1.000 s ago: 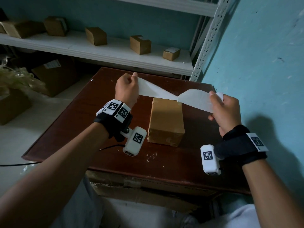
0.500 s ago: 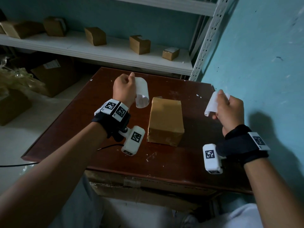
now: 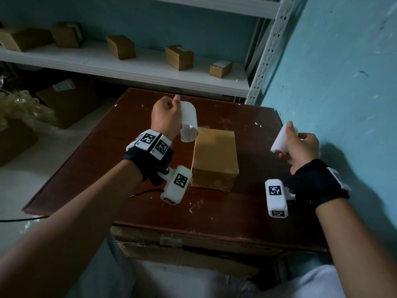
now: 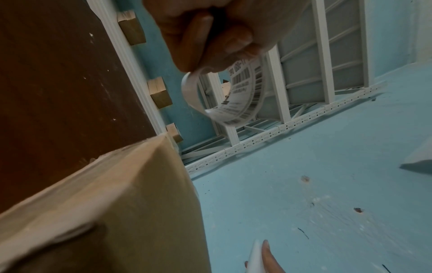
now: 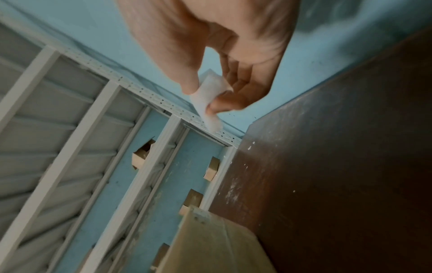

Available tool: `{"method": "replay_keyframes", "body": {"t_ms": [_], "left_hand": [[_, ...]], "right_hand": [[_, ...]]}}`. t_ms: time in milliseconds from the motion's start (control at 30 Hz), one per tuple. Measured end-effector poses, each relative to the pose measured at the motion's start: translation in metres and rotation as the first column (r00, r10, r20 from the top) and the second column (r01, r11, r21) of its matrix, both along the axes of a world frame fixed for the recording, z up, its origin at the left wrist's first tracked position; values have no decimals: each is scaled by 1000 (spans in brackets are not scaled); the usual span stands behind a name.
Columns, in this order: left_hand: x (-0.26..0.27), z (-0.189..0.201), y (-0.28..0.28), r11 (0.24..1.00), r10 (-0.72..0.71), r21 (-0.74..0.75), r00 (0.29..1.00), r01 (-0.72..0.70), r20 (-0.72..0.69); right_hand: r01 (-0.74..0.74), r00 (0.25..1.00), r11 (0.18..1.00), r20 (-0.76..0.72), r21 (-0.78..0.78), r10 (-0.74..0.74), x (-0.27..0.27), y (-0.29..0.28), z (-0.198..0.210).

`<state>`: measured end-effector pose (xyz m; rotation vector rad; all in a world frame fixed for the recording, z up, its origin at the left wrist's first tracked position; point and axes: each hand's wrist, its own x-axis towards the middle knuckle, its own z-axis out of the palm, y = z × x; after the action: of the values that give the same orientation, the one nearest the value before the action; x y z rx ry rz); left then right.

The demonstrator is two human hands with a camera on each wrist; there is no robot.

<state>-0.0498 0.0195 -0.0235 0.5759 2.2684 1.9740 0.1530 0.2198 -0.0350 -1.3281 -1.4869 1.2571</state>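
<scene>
Brown table [image 3: 247, 211], left fingers [image 4: 236, 40] pinching label [image 3: 189, 121] curling downward, right fingers [image 3: 289, 134] pinching paper strip [image 3: 279, 140] tilted toward box [image 3: 214, 153]

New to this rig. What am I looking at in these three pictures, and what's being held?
No robot here: a person's two bare hands, with a camera worn on the head and one on each wrist. The wide picture looks down from the head; the other two look along each hand at its fingers. On the brown table stands one cardboard box. The left hand pinches a curled white label; its wrist view shows barcodes on it. The right hand pinches a white strip. Smaller boxes sit on the shelf behind.
</scene>
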Motion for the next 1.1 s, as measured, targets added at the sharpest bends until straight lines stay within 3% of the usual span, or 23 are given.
{"method": "replay_keyframes", "body": {"t_ms": [133,400,467,533,600,700,800,867,933,1100], "left_hand": [[2,1,1,1000,2,0,1000,-2,-8],[6,2,1,1000,-2,8,1000,2,7],[8,3,1,1000,1,11,1000,-1,7],[9,4,3,1000,6,9,1000,-6,4],[12,5,4,1000,10,17,1000,-10,1],[14,5,8,1000,25,13,1000,-25,-9],[17,4,12,999,48,19,999,-47,-17],[17,3,15,998,58,17,998,-57,-22],[16,1,16,997,69,19,997,-69,-18],[13,1,18,996,92,14,996,-92,4]], "right_hand": [[39,999,999,-10,19,-39,1,5,-4],[34,984,995,-171,-99,-51,-1,5,-1],[34,994,999,-104,-23,-37,-2,3,0],[11,999,979,46,202,-21,-3,-5,5],[-100,993,885,96,455,62,-6,-20,12],[-373,922,590,215,716,322,-15,-51,19],[-597,777,250,472,762,416,-22,-85,18],[-650,716,108,559,752,418,-28,-103,12],[-668,701,60,601,741,385,-34,-114,3],[-639,748,107,583,762,316,-39,-122,-1]]}}
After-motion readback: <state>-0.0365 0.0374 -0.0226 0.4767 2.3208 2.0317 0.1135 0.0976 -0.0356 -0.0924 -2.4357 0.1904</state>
